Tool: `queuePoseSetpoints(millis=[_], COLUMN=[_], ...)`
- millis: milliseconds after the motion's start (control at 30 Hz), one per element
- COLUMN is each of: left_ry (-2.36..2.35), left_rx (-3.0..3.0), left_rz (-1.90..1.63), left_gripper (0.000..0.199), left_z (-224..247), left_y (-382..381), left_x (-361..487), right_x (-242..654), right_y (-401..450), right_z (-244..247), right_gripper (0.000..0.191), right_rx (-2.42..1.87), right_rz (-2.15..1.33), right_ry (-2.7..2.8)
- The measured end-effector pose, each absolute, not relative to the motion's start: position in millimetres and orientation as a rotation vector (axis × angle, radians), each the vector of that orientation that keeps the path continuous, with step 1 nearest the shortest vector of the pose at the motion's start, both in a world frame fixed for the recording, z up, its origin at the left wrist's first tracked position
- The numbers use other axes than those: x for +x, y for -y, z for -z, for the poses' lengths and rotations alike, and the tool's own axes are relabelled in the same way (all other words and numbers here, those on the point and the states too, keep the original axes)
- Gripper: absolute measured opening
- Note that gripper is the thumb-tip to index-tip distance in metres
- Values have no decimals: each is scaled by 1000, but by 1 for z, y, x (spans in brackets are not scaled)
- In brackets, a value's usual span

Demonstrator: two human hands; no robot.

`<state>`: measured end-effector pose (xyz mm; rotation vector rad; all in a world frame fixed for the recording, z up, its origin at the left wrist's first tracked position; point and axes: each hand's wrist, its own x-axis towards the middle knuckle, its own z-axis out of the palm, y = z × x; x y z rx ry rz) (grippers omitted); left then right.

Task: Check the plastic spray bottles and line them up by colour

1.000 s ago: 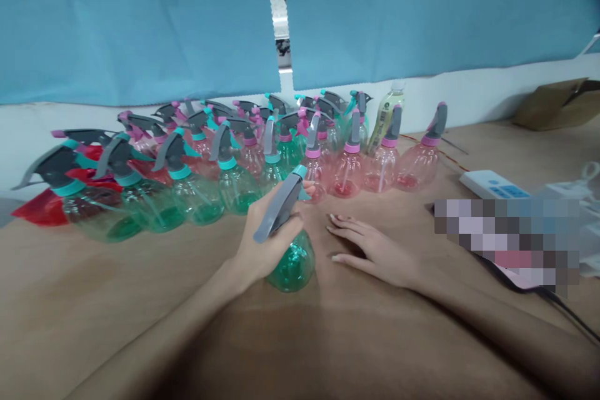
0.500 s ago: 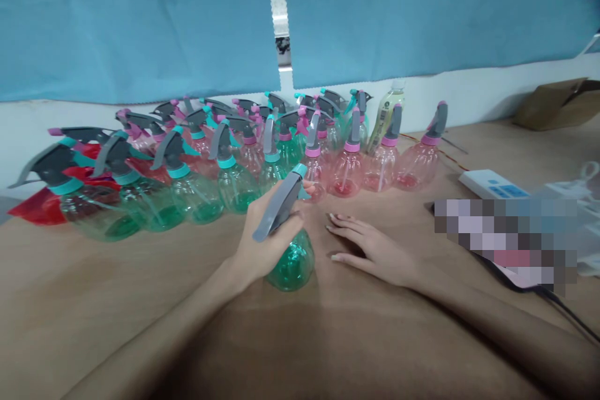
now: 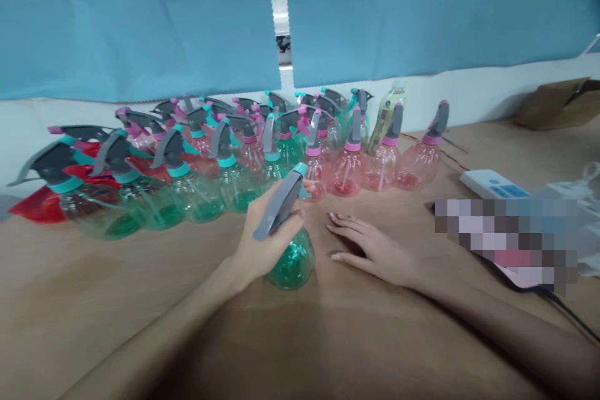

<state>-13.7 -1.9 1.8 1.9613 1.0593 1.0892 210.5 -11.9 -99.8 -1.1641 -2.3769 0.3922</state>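
My left hand is wrapped round the neck of a green spray bottle with a grey trigger head and a teal nozzle. The bottle stands on the wooden table, and the fingers hide its collar. To the right, my right hand lies palm down, fingers spread on the tabletop, holding nothing. Just beyond the hands stands a front row of spray bottles: green ones with teal collars, such as one green bottle, on the left, and pink ones with pink collars, such as one pink bottle, on the right.
More spray bottles crowd behind the front row, beside red plastic material at the left. A labelled drink bottle leans at the back. On the right are a white device, a partly blurred-out phone-like object with a cable, and a cardboard box.
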Motion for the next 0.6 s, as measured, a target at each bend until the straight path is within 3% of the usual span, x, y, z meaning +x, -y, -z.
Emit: queuePoseSetpoints(millis=[600], left_ry=[-1113], left_rx=[2020], left_rz=[-1091], left_gripper=[21], left_z=[-5], left_y=[2], left_x=[-13], right_x=[210], right_y=[12], right_z=[98], right_gripper=[61], right_rx=[-1208], right_rz=[-358], right_ry=[2417])
